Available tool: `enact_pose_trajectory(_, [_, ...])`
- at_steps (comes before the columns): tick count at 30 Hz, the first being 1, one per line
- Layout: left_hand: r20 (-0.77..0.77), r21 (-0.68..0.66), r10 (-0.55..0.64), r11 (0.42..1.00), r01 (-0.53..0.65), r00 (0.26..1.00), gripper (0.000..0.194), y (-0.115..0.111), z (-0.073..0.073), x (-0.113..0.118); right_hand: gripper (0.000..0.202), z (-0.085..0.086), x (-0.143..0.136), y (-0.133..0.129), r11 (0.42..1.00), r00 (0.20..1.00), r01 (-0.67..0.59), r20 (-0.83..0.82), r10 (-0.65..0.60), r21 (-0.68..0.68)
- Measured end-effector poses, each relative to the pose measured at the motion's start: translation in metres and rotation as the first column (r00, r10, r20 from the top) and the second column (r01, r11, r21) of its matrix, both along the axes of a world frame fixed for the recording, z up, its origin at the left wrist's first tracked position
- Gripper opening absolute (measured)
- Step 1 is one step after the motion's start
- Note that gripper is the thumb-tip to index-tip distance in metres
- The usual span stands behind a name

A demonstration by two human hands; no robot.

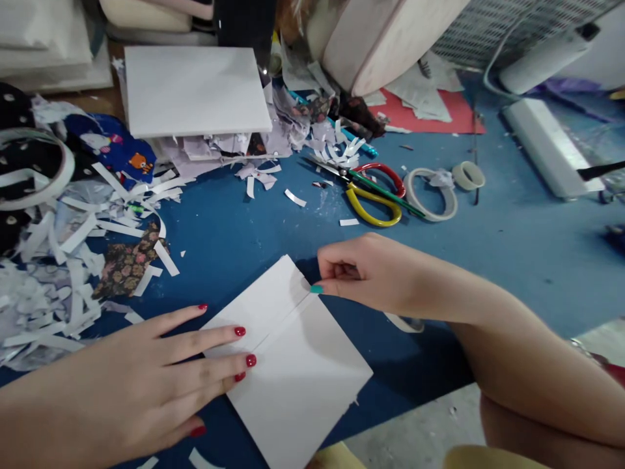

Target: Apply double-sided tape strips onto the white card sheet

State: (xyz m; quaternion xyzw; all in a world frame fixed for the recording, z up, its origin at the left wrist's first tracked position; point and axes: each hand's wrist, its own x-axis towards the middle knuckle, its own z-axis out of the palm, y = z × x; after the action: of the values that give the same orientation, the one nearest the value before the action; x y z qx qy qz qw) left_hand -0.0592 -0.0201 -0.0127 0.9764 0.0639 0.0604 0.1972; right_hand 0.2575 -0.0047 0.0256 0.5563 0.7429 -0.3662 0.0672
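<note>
A flat white square board lies at an angle near the table's front edge. A thin raised line, like the edge of a strip or fold, crosses its upper part. My left hand rests with fingers spread, its fingertips on the board's left side. At the upper right edge, my right hand is closed, its thumb tip touching the board where the line ends. Whatever is between those fingers is hidden. Part of a pale ring, like a tape roll, shows below my right wrist.
Scissors with red and yellow handles lie beyond the board, beside tape rolls. Paper strips and fabric scraps pile up at left. A stack of white boards stands behind. A white box-shaped object is at right.
</note>
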Motion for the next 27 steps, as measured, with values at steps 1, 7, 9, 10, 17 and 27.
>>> enact_pose_trajectory(1, [0.004, -0.003, 0.005, 1.0, -0.005, 1.0, 0.037, 0.0, 0.0, 0.0, 0.023, -0.001, 0.0, 0.0, 1.0, 1.0, -0.003, -0.002, 0.003, 0.003])
enact_pose_trajectory(7, [0.046, -0.001, 0.003, 1.0, -0.003, 0.999, 0.032, 0.0, -0.001, 0.003, 0.025, -0.003, 0.002, -0.001, 1.0, 1.0, -0.014, -0.01, 0.014, 0.012])
enact_pose_trajectory(9, [0.051, 0.007, 0.011, 1.0, -0.012, 0.999, 0.032, 0.0, 0.0, 0.004, 0.025, -0.004, 0.002, -0.001, 1.0, 1.0, -0.018, -0.017, 0.018, 0.018])
enact_pose_trajectory(10, [0.051, 0.015, 0.012, 1.0, -0.013, 0.999, 0.032, 0.001, 0.0, 0.004, 0.025, -0.004, 0.003, -0.001, 1.0, 1.0, -0.018, -0.022, 0.019, 0.022])
enact_pose_trajectory(17, [0.062, 0.107, -0.055, 0.993, 0.049, 0.997, 0.033, 0.005, 0.004, 0.007, 0.024, -0.006, 0.003, -0.002, 0.999, 1.0, -0.007, -0.011, 0.007, 0.036])
enact_pose_trajectory(27, [0.072, 0.056, -0.019, 0.998, 0.015, 0.997, 0.033, 0.004, 0.006, 0.007, 0.022, 0.001, -0.008, -0.001, 1.0, 0.985, -0.017, 0.174, 0.013, 0.025])
